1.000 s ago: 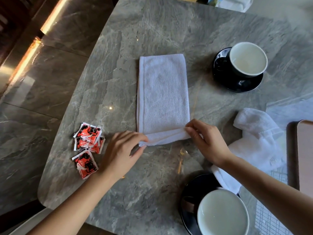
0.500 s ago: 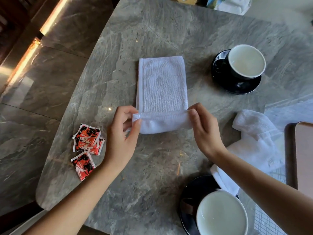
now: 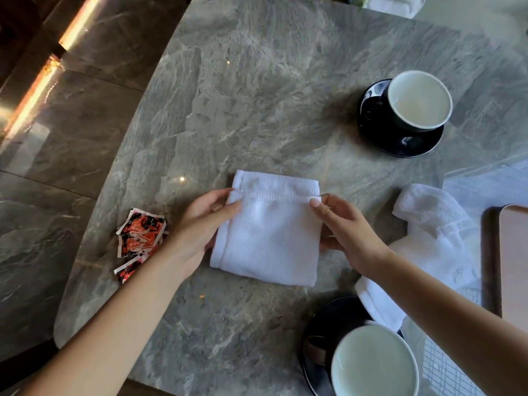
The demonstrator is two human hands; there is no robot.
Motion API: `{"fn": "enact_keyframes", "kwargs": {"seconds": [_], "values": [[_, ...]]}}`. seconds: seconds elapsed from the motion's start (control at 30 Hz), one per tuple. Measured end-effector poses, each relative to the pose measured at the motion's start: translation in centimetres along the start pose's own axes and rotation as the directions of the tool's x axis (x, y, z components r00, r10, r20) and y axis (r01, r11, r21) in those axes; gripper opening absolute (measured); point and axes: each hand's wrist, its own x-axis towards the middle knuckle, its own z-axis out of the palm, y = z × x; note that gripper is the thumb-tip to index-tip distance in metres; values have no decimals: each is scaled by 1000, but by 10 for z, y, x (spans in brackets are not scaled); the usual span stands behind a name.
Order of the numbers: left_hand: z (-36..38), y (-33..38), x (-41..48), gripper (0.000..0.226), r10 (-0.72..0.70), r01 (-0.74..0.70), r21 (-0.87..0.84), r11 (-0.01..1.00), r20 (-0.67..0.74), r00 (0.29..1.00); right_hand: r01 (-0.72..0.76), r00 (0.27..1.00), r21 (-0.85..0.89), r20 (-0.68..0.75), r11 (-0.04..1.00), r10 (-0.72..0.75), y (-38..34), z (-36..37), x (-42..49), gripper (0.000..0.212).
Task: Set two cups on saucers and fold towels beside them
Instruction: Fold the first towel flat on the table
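A white towel (image 3: pixel 268 238) lies folded in half on the grey marble table (image 3: pixel 257 95). My left hand (image 3: pixel 200 224) pinches its upper left corner and my right hand (image 3: pixel 343 224) pinches its upper right corner, holding the top layer just short of the far edge. A dark cup with a pale inside (image 3: pixel 418 100) stands on a black saucer (image 3: pixel 400 138) at the far right. A second cup (image 3: pixel 374 364) sits on a black saucer (image 3: pixel 320 327) at the near right. A second white towel (image 3: pixel 434 230) lies crumpled at the right, partly under my right forearm.
Several red and black sachets (image 3: pixel 140 235) lie left of my left hand near the table's rounded left edge. A brown tray or board (image 3: pixel 511 261) sits at the far right edge. White items (image 3: pixel 397 4) rest at the table's far end. Polished stone floor lies to the left.
Both hands lifted the towel's near end and carried it away from me onto the far end, folding the long strip in half. The view shifted slightly.
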Motion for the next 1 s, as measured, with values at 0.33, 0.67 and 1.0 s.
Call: {"fn": "enact_keyframes", "kwargs": {"seconds": [0.33, 0.67, 1.0], "values": [[11, 14, 29, 8, 120, -104, 216, 971, -61, 991, 161, 970, -191, -152, 968, -191, -4, -4, 19, 34], [4, 7, 45, 11, 319, -251, 462, 851, -73, 945, 205, 930, -458, -185, 865, -318, -6, -4, 29, 7], [1, 5, 56, 21, 427, -339, 561, 755, -28, 904, 243, 901, -469, -216, 849, -376, -2, -3, 27, 19]]}}
